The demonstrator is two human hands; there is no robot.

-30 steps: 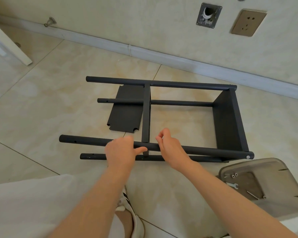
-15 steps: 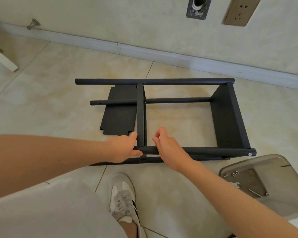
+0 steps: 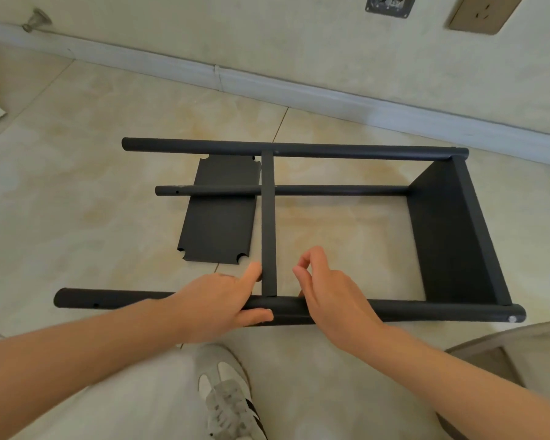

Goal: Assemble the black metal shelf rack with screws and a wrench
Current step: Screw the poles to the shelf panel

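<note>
Since earlier frame, left grip (image 3: 223,296) shifted along near pole (image 3: 410,310) toward middle shelf (image 3: 269,217) joint. Rack (image 3: 451,236) laid sideways on floor (image 3: 77,185), probably so joint is exposed for screwing. Left grip clasped round pole, forefinger stretched to shelf edge. Right grip (image 3: 334,290) rested on pole, fingers curled; contents cannot be told.

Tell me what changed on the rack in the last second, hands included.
The left hand slid right along the near tube to the crossbar joint; it grips the tube there, one finger now raised beside the crossbar. The right hand stayed just right of that joint, fingers curled above the tube. The frame and the loose panel have not moved.
</note>
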